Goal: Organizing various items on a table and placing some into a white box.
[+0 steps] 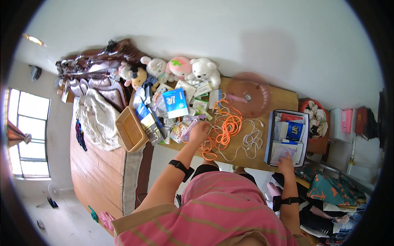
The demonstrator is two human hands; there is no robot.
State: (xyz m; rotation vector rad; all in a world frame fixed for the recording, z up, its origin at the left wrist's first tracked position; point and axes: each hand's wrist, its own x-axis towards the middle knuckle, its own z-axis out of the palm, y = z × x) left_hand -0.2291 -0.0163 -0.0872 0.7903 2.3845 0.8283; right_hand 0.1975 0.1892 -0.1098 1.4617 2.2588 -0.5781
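My left hand (199,132) is at the near side of a pile of small boxes and packets, its fingers at a clear purplish plastic packet (188,130); whether it grips the packet I cannot tell. Right beside that hand lie a coiled orange cable (229,126) and white cables (253,140). My right hand (285,163) reaches into a storage box (270,138) with dark outer walls, its fingertips on a pale purple packet (281,152). That box also holds a blue packet (294,131) and a red one (291,117). A blue box (175,103) tops the pile.
Plush toys (204,72) sit along the wall behind the pile. A pink translucent round cover (249,95) rests on the wooden table (280,98). A tan woven basket (131,129) stands at the left end, near the bed (98,169). Beyond the storage box is a red-rimmed bag of cloths (317,120).
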